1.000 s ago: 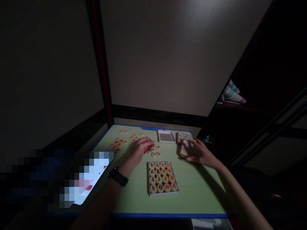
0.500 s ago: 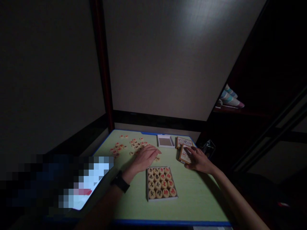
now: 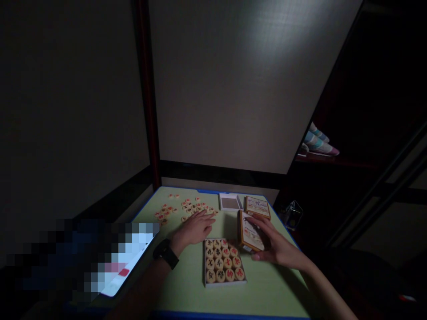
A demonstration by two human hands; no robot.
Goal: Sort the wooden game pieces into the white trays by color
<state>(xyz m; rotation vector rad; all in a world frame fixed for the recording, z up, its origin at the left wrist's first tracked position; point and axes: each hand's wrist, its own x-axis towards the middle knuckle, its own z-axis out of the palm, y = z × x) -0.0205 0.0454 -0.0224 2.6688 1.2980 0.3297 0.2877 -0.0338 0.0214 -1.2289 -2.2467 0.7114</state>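
Note:
My right hand (image 3: 280, 244) grips a printed box lid (image 3: 250, 233) with an orange-brown edge and dark characters, held tilted above the table. Just left of and below that lid lies an open white box (image 3: 206, 266) filled with rows of Chinese chess pieces (image 3: 219, 263), marked in black and red. My left hand (image 3: 196, 227), a black watch on its wrist, rests palm down with fingers stretched out, beside loose chess pieces (image 3: 191, 206) scattered on the green table (image 3: 267, 289). Its fingertips are close to the nearest pieces; whether they touch is unclear.
At the table's back stand a second white box (image 3: 230, 202) and another printed lid or box (image 3: 257, 207). A lit screen (image 3: 125, 264), partly pixelated, is at the left edge. Walls close in behind and left; a dark shelf with striped cloth (image 3: 318, 141) is at right.
My right hand has lifted the box lid off the table and brought it toward me and left, near the filled box. The left hand has drawn back slightly, its fingers spreading flat.

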